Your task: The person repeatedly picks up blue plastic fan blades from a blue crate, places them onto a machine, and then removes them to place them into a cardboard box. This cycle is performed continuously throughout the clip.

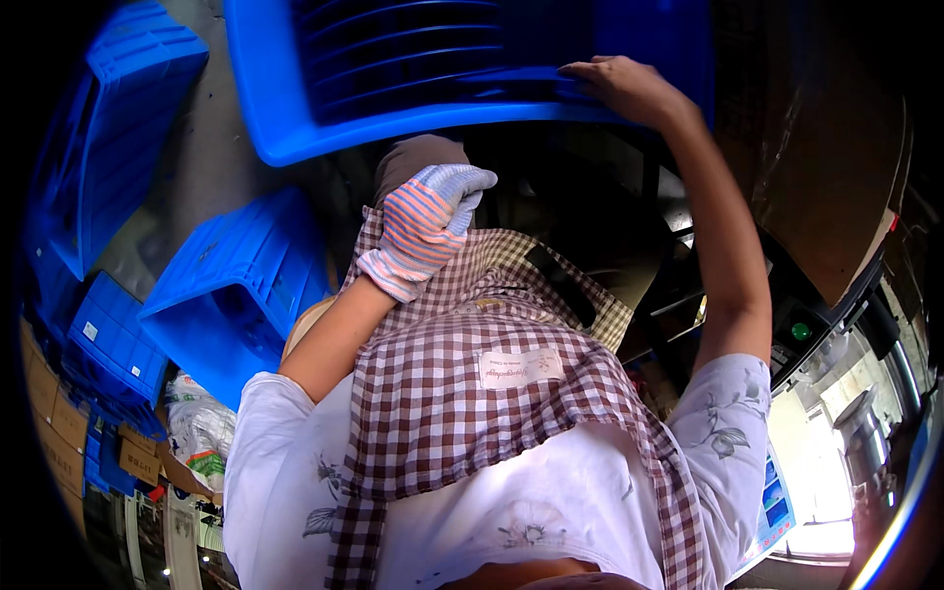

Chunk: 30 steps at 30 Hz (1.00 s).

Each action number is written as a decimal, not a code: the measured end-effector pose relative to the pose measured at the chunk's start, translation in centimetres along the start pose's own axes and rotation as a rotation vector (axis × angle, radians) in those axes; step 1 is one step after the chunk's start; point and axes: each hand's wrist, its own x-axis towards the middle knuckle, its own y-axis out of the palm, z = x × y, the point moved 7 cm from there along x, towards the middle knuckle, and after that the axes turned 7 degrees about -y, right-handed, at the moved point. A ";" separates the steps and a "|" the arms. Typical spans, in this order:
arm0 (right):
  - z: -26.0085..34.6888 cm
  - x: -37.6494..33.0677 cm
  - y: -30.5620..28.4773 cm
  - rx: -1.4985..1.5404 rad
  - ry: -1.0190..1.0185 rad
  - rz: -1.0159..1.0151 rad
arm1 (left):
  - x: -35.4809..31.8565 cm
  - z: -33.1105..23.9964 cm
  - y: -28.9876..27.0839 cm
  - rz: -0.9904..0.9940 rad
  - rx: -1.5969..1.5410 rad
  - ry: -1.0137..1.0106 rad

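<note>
My right hand (629, 88), bare, reaches far forward over a large blue plastic bin (295, 141). Its fingers stretch leftward and touch or hover just over the near edge of dark contents; which of the two I cannot tell. Those contents, a row of dark, ridged pieces (413, 49), show thin curved blue-lit edges, and their kind is unclear. My left hand (423, 221) wears a glove with orange and grey-blue stripes. It is curled into a fist by my knee, above the checked apron (462, 393), with nothing showing from it.
An open blue bin (236, 285) lies on its side to the left. Other blue bins (128, 128) stand beyond it, with brown cartons (59, 423) and a white plastic sack (202, 423) lower left. At right are a large cardboard sheet (826, 167) and a green button (801, 331).
</note>
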 end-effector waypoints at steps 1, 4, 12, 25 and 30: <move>-1.0 1.0 1.9 0.010 0.032 0.025 | -0.1 0.1 0.1 0.005 0.015 0.003; -3.0 3.0 4.8 0.050 0.142 0.098 | 0.0 0.6 0.3 0.011 0.002 0.006; -4.6 -0.6 1.2 0.285 0.108 -0.465 | 1.8 1.4 1.6 0.102 -0.022 -0.051; 8.8 -18.8 21.5 1.319 0.537 -0.732 | 0.4 13.6 0.9 0.150 0.341 -0.267; 8.7 -24.9 25.1 1.242 0.708 -0.951 | 1.3 20.8 -0.6 0.266 0.396 -0.286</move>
